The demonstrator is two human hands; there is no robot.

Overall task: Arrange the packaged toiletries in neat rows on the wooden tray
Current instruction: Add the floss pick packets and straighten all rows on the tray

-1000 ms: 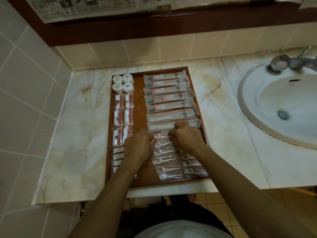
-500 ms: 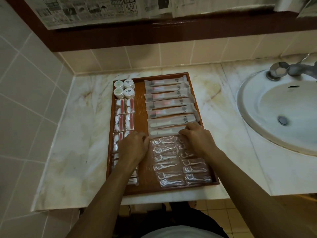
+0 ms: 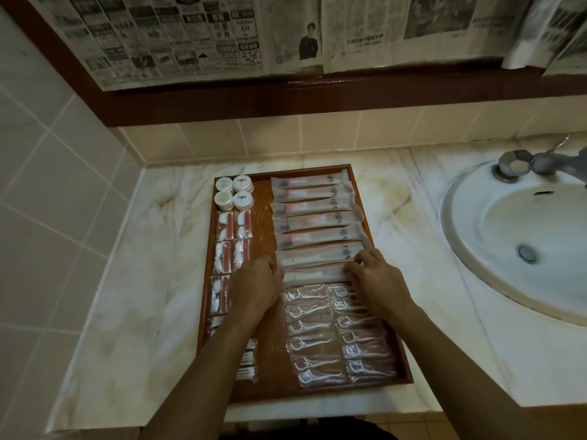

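Note:
A wooden tray lies on the marble counter. Long white packets are stacked in a column at its right rear. In front of them, clear floss-pick packets lie in two columns. At the left rear stand small round containers, with red-and-white packets in two columns below them. My left hand, fingers curled, pinches the left end of the nearest long packet. My right hand pinches its right end with bent fingertips.
A white sink with a metal tap sits to the right of the tray. Tiled walls close the left and back. Newspaper hangs above a dark wooden ledge. Small white packets lie at the tray's front left, partly under my left forearm.
Both hands moved away from the top floss-pick packets, apart and farther back, to the ends of the nearest long packet. The view tilted upward.

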